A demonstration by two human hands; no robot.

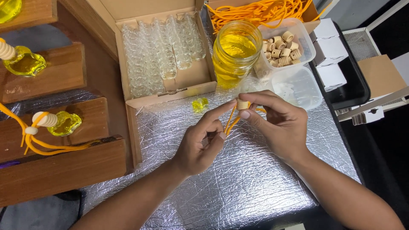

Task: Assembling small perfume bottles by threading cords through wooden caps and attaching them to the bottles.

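Threading step in hand, judging by pose: right hand (pixel 279 123) pinching small wooden cap (pixel 243 104) between thumb and forefinger, left hand (pixel 202 142) pinching doubled orange cord (pixel 230 123) just below it, forefinger tip up against the cap. Cord hanging down between both grips, above foil-covered table (pixel 238 179). Cannot tell whether cord is already through the cap.

Just beyond the hands: one small filled yellow bottle (pixel 199 104) lying on the foil, uncapped, apart from both hands. Probably next for cap and cord.

To the left, on wooden stands (pixel 64 170): finished bottles (pixel 64 122) with cap and orange cord fitted, at least two in view.

Further back: glass jar (pixel 235 53) of yellow liquid, roughly full. Beside it a clear tub (pixel 298 32) of wooden caps, plenty remaining; an emptier tub (pixel 300 87) in front. Cardboard box (pixel 187 79) of empty clear bottles, most rows full. Bundle of orange cord (pixel 255 10) in a box at far edge.

Judgement: early in the batch; few done, most bottles unfilled.
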